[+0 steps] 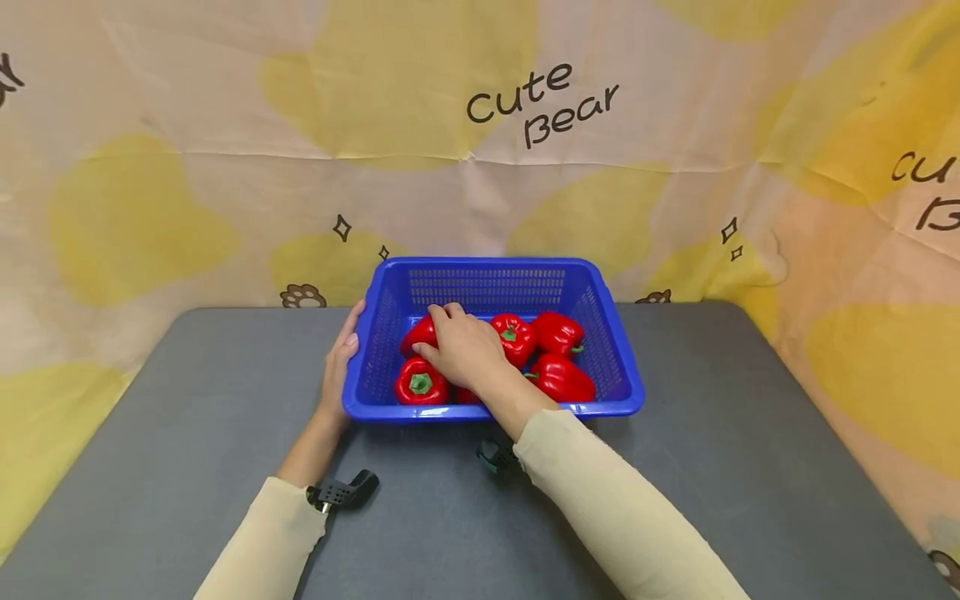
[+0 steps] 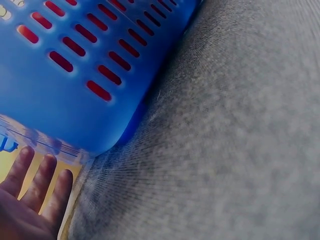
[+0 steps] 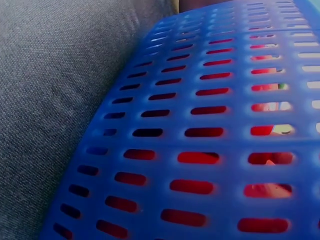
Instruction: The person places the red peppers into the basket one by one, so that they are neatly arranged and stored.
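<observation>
A blue plastic basket (image 1: 487, 412) with slotted walls holds several red bell peppers, among them one with its green stem end up (image 1: 421, 383) at the front left. Inside the basket, my right hand (image 1: 468, 350) reaches over a red bell pepper (image 1: 420, 335) at the left, with thumb and fingers curled round it. My left hand (image 1: 337, 367) lies against the basket's left outer side with its fingers extended. In the left wrist view, three fingers of that hand (image 2: 37, 200) show beside the basket's wall (image 2: 65, 110). The right wrist view shows only the slotted wall (image 3: 170, 142), with red behind it.
Beneath the basket is a grey table (image 1: 697, 467). A yellow and pink patterned cloth (image 1: 465, 200) hangs behind the table's far edge. More bell peppers (image 1: 561, 379) lie to the right of my right hand. A dark wrist camera (image 1: 345, 492) sits on my left wrist.
</observation>
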The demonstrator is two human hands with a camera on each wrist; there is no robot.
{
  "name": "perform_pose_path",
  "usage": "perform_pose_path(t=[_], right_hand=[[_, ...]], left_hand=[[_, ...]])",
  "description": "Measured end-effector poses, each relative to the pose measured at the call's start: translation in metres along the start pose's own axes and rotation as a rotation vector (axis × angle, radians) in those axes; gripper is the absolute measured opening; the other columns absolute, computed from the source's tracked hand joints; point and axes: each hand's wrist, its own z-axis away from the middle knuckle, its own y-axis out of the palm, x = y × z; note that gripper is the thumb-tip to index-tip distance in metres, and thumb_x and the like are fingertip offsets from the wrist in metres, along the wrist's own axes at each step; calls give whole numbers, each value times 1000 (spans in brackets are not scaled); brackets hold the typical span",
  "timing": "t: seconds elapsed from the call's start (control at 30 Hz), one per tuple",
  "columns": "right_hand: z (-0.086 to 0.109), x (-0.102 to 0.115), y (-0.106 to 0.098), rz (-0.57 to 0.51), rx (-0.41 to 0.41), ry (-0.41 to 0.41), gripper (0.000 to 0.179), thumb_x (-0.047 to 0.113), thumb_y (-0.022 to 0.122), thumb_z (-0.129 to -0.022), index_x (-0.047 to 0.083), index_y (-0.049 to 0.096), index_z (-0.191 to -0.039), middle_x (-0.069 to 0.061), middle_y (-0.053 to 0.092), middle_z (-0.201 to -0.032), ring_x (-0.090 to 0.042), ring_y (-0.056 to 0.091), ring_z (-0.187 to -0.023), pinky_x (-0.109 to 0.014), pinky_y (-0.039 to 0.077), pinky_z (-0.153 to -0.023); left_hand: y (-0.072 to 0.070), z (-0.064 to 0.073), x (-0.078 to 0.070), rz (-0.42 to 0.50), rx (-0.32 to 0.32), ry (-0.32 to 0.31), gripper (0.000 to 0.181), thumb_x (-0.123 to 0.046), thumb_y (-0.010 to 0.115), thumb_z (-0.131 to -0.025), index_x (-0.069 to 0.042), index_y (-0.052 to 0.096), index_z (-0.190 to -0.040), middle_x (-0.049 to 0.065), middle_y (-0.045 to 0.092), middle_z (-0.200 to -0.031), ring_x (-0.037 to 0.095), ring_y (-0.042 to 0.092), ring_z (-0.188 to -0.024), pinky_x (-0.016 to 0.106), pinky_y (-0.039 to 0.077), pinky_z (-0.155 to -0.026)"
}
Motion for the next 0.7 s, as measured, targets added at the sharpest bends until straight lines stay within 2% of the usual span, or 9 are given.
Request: perform_pose_path(t=[0.17, 0.53, 0.63, 0.7], right_hand=[[2, 0, 0, 6, 1, 0, 72, 51, 58, -98, 17, 36, -157, -10, 47, -156, -30, 53, -138, -48, 45, -112], [8, 0, 0, -33, -29, -27, 67, 47, 56, -99, 16, 39, -156, -10, 46, -157, -29, 45, -145, -47, 38, -118], [10, -1, 0, -34, -59, -43, 64, 47, 57, -99, 16, 43, -153, -10, 46, -156, -29, 45, -145, -47, 38, -118], [11, -1, 0, -36, -93, -57, 62, 47, 58, -99, 16, 47, -151, -10, 48, -155, -29, 45, -144, -47, 38, -118]], left_hand=[[0, -1, 4, -5, 0, -7, 58, -33, 28, -104, -26, 24, -162, 10, 30, -166, 23, 45, -137, 18, 50, -97], [0, 1, 0, 3, 3, 4, 57, -33, 29, -105, -27, 24, -162, 10, 28, -166, 28, 43, -140, 19, 52, -96], [-1, 0, 2, 0, 0, 5, 57, -34, 29, -105, -27, 25, -161, 10, 29, -166, 25, 45, -137, 19, 52, -95], [-3, -1, 4, -16, -2, -1, 57, -34, 30, -105, -28, 25, -161, 10, 30, -166, 19, 48, -134, 18, 52, -95]])
